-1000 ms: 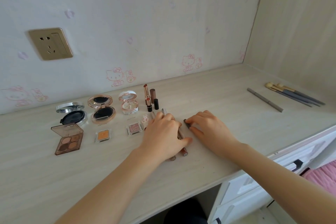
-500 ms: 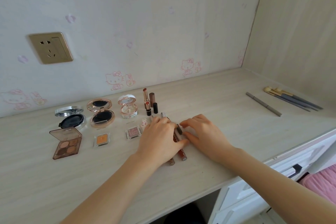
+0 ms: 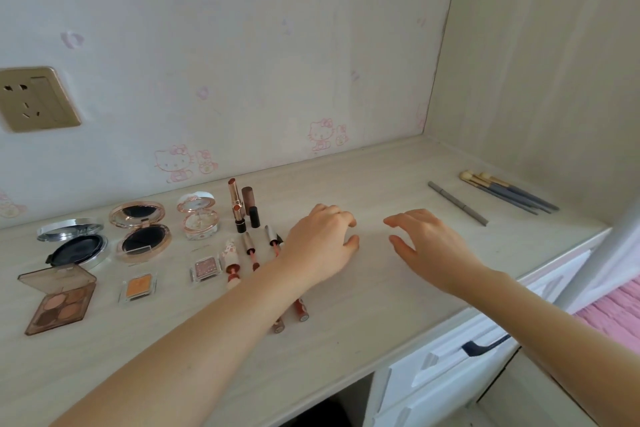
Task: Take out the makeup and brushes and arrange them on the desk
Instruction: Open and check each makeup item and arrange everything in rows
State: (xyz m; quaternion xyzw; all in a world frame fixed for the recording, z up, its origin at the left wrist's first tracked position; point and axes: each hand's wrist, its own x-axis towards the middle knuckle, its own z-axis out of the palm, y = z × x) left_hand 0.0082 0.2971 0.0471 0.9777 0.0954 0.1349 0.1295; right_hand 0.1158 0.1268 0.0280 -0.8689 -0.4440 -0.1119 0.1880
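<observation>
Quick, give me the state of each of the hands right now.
Left hand: loosely curled, palm down over the desk, holding nothing visible.
Right hand: open, fingers spread, holding nothing.

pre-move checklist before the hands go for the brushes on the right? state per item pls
1. Left hand free: ok, fingers curled, nothing seen in it.
2. Right hand free: ok, open, holding nothing.
3. Path to the brushes: ok, bare desk between the right hand and them.
4. Grey pencil placement: ok, lying flat beside the brushes, apart from them.
5. Lip gloss tubes row tidy: cannot tell, left forearm covers much of it.
6. Standing lipsticks safe from a knock: ok, upright, behind and to the left of the left hand.
</observation>
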